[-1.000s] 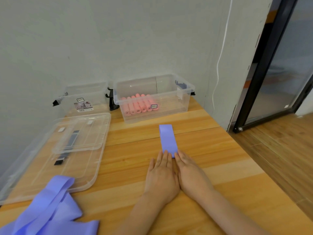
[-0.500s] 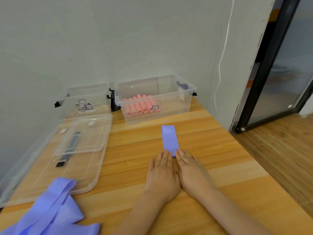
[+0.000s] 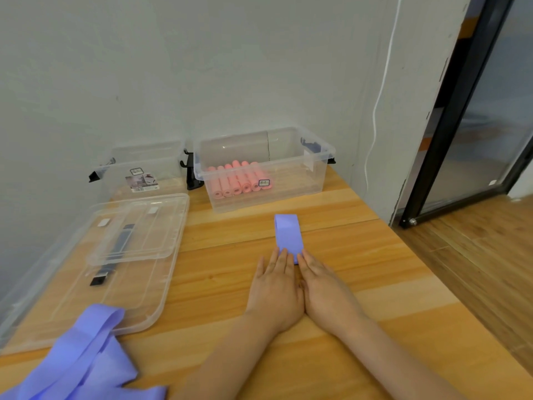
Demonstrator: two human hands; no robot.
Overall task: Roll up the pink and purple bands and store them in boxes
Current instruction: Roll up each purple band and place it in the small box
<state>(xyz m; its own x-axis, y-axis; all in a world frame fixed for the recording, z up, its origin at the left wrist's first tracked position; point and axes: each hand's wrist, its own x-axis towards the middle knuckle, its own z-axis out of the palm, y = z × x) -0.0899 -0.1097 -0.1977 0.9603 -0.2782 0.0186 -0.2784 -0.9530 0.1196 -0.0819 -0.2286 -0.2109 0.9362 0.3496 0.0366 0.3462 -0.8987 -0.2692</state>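
Note:
A purple band [image 3: 287, 234] lies flat on the wooden table [image 3: 375, 284], stretching away from me. My left hand [image 3: 275, 288] and my right hand [image 3: 324, 287] lie side by side, palms down, fingers straight, with the fingertips pressing on the band's near end. That near end is hidden under my fingers. Several rolled pink bands [image 3: 238, 180] lie in a clear box [image 3: 314, 180] at the back. A second clear box [image 3: 141, 166] stands left of it. A heap of loose purple bands [image 3: 78, 362] lies at the front left.
Two clear lids [image 3: 95, 272] are stacked on the left of the table, with dark latches showing through. The wall runs close behind the boxes. The table's right edge drops to a wooden floor beside a black-framed glass door [image 3: 473, 125].
Both hands have slid a little forward along the band, and less of the purple band shows beyond my fingertips than before.

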